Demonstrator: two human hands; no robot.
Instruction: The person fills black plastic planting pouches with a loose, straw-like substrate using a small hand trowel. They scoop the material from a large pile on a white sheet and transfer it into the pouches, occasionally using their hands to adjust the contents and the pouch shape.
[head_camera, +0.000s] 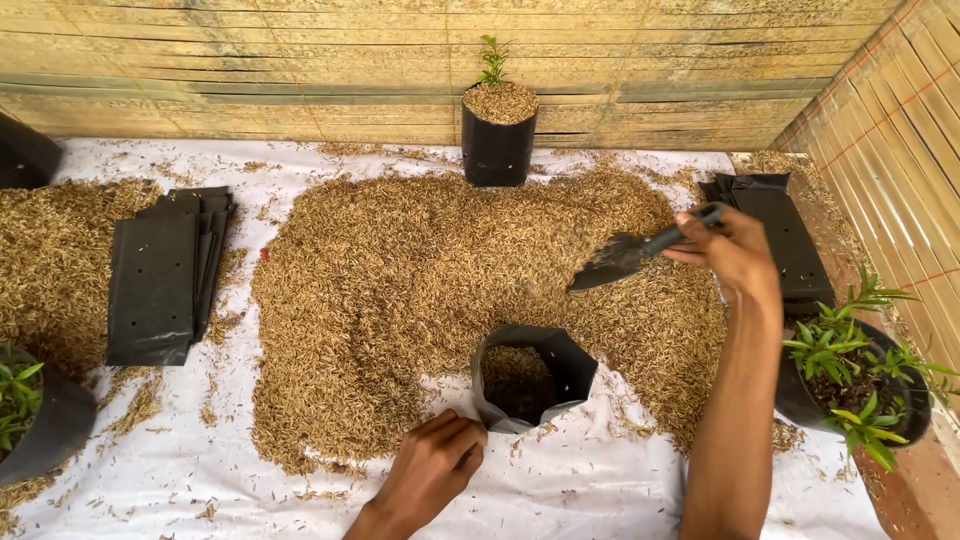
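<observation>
White sheet (600, 490) w/ husks: black grow bag (530, 375) open, part-filled, creased.

A bamboo-slat wall (300, 60) runs along the far side, meeting a second slatted wall (900, 120) at the right. A white sheet (600, 490) covers the floor under soft, even daylight.

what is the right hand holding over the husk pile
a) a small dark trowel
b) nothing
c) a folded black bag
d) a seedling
a: the right hand grips the handle of a small dark trowel, its blade pointing down-left over the husk pile.
</observation>
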